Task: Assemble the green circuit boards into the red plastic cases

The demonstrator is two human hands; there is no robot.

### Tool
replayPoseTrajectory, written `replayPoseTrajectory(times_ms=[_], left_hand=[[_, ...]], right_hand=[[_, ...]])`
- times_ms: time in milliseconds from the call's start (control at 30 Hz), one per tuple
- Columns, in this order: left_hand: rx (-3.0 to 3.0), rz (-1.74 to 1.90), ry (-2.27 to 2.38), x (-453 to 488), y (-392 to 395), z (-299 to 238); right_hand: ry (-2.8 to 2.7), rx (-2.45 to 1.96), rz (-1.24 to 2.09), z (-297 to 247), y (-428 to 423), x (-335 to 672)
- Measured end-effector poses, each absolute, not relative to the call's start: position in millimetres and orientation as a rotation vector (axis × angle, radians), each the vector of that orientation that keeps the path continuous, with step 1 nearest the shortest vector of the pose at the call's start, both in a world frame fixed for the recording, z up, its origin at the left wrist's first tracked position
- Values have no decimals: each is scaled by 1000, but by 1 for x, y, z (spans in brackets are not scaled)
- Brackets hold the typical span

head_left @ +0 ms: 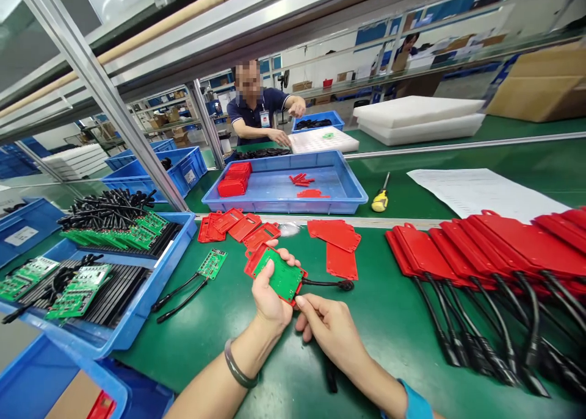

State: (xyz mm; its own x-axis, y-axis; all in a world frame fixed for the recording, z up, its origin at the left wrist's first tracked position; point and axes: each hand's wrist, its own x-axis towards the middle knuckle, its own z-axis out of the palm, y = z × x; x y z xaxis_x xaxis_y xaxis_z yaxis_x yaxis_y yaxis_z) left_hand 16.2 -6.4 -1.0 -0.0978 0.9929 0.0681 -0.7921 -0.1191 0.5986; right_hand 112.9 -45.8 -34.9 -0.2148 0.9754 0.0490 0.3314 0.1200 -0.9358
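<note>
1. Nearest, right hand [332, 330] curls at the red shell [253, 261] corner; whether its fingers grip is unclear.
2. Left hand [270, 300] fingers clamp that shell, green circuit board [284, 277] inside, above the bench [389, 309].
3. Likely light, stiff, fragile: hold edges, not the cable [327, 283].

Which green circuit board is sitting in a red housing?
The circuit board in the left hand; the loose board on the green worktop and those in the blue bin are bare.

Single head-worn camera, looking forward and steeply down, close over the green worktop [215, 321], wide-angle view reaching a co-worker [256, 111] opposite
</note>
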Motion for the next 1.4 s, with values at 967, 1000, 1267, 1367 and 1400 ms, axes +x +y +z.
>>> replayPoseTrajectory(times_ms=[967, 1000, 1267, 1367, 1400], left_hand=[[202, 1457, 417, 12, -1, -15], [222, 1471, 412, 12, -2, -14], [401, 1374, 316, 7, -6, -4], [444, 1302, 305, 2, -4, 1], [461, 1295, 314, 1, -4, 2]], right_hand=[[-2060, -1149, -161, -27, -32, 142], [-2008, -1217, 10, -26, -34, 138], [-1635, -1263, 1138, -18, -36, 141], [-1662, -1194, 1222, -16, -32, 146], [-1652, -1169, 1263, -14, -32, 147]])
